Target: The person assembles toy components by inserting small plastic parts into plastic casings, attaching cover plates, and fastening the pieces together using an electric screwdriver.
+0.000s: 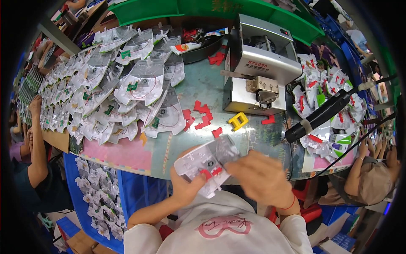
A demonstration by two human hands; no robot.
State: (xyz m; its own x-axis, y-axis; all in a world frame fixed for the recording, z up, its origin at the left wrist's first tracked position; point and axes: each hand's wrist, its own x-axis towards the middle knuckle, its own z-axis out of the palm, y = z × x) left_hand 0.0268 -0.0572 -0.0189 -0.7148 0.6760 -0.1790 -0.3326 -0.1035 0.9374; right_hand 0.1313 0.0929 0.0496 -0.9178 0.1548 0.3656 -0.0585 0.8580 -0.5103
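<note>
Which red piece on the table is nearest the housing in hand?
The red piece just beyond the white housing, almost meeting it in view; the others lie farther off.

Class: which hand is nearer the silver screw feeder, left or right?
Right. The right hand is in front of the silver screw feeder; the left hand is farther off, toward the left, holding the white housing.
</note>
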